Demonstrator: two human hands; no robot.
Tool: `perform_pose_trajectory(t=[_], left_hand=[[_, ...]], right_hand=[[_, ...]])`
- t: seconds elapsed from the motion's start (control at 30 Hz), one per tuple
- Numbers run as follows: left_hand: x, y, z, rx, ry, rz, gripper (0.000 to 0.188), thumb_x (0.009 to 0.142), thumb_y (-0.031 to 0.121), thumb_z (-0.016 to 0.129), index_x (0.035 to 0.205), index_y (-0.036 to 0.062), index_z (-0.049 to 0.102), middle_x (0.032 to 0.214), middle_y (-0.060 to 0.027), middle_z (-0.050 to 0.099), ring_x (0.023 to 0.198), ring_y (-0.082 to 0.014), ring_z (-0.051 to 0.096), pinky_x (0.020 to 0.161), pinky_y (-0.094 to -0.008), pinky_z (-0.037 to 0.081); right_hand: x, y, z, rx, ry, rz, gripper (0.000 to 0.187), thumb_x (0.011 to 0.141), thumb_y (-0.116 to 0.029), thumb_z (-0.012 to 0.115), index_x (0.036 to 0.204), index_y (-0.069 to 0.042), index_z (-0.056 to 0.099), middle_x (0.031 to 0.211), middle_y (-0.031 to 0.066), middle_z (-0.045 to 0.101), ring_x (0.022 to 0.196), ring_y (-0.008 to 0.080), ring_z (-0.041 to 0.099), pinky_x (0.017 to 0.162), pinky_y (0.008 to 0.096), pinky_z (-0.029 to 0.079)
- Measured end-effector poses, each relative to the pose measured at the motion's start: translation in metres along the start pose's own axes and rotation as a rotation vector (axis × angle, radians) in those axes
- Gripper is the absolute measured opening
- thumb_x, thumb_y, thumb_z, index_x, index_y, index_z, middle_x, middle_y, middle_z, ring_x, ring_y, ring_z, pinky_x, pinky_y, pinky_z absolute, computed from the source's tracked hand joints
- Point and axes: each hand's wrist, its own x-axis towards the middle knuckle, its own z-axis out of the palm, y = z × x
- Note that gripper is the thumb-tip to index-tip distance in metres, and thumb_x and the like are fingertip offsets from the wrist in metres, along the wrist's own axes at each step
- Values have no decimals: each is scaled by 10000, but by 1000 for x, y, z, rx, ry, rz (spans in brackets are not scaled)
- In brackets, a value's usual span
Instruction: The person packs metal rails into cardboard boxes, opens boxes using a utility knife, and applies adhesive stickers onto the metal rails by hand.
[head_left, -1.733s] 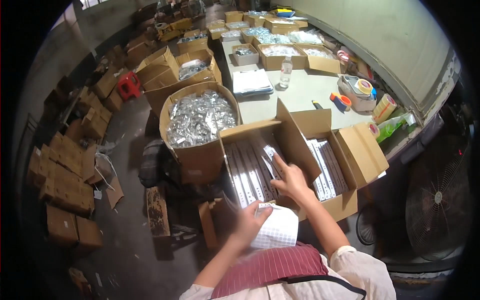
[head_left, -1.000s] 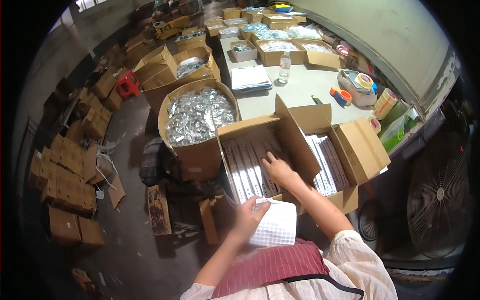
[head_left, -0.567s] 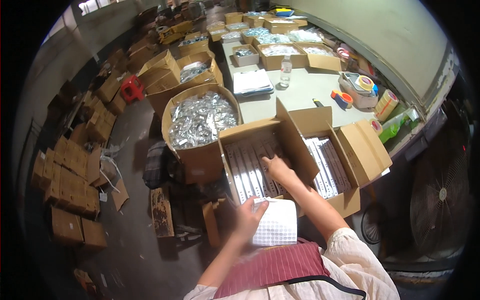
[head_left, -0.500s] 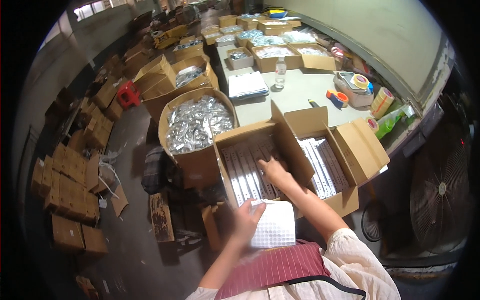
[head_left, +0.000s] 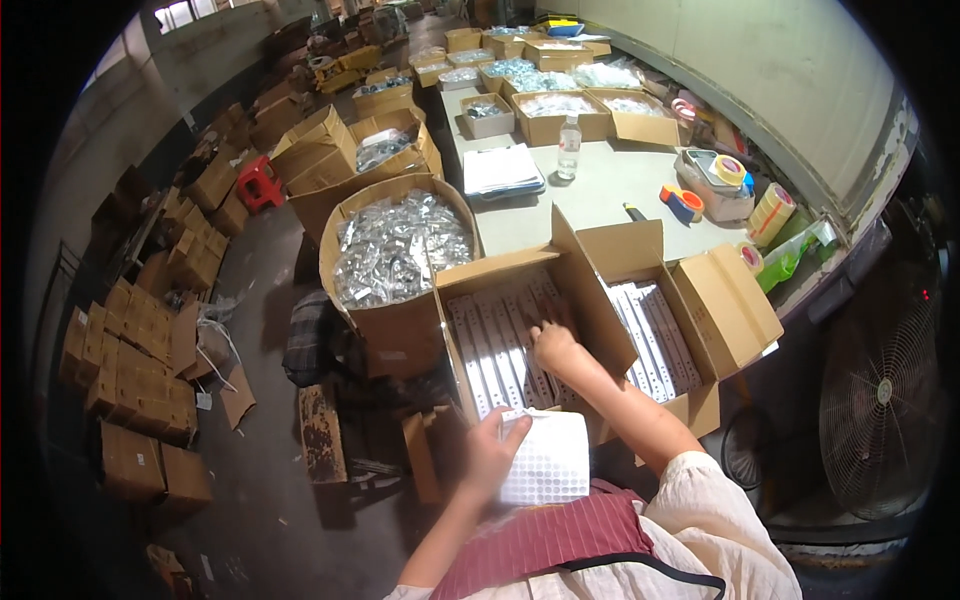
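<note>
In my left hand is a white sheet of round stickers, pinched at its upper left corner between thumb and fingers in front of my apron. My right hand reaches into an open cardboard box, its fingers bent down against the long, white-silver slotted metal strips standing in a row inside. Whatever lies between those fingertips is too small to make out. To the right, a second open box holds more of the same strips.
Left of the boxes stands a large carton of bagged metal parts. Behind, the table bears a water bottle, papers, tape rolls and several parts boxes. A floor fan is at right; stacked cartons are at left.
My right hand has shifted slightly right and down over the strips, and its fingers are more bent. My left hand still holds the sticker sheet. The whole view has shifted a little.
</note>
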Motion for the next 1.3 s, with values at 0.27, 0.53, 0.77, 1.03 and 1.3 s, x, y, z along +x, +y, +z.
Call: perform_pose_trajectory(t=[0.27, 0.53, 0.77, 1.03, 1.3], left_hand=[[3, -13, -5, -106, 9, 6, 170, 925, 134, 688, 979, -26, 673, 866, -15, 686, 756, -65, 591, 684, -233, 475], [9, -15, 2, -173, -57, -34, 134, 918, 109, 690, 955, -17, 663, 841, -5, 669, 756, -70, 578, 682, -236, 477], [5, -13, 3, -201, -37, -65, 178, 922, 109, 688, 1004, -42, 643, 871, -15, 663, 763, -60, 576, 690, -212, 465], [5, -16, 7, -154, 26, -20, 164, 921, 105, 678, 986, -42, 643, 853, -9, 654, 769, -69, 568, 688, -235, 470], [3, -4, 10, -65, 55, 25, 155, 928, 127, 683, 959, -21, 652, 832, 5, 648, 751, -59, 553, 675, -228, 450]], right_hand=[[-164, 36, -84, 925, 372, -801, 270, 925, -40, 605, 1170, 48, 678, 1065, 185, 732, 958, 253, 730, 824, 319, 574], [-158, 194, 47, 393, 459, 357, 569, 891, -483, 676, 1148, 21, 617, 1126, 282, 618, 1063, 440, 618, 911, 504, 497], [-141, 227, 66, 401, 259, 348, 694, 801, -499, 774, 1062, 111, 569, 983, 330, 654, 964, 460, 642, 864, 467, 516], [-135, 246, 65, 129, 359, 410, 879, 675, -462, 820, 1242, 149, 541, 1272, 345, 542, 1223, 433, 532, 1064, 449, 421], [-147, 242, 53, 94, 476, 289, 996, 614, -442, 827, 1324, 132, 430, 1353, 366, 459, 1298, 477, 439, 1097, 474, 373]])
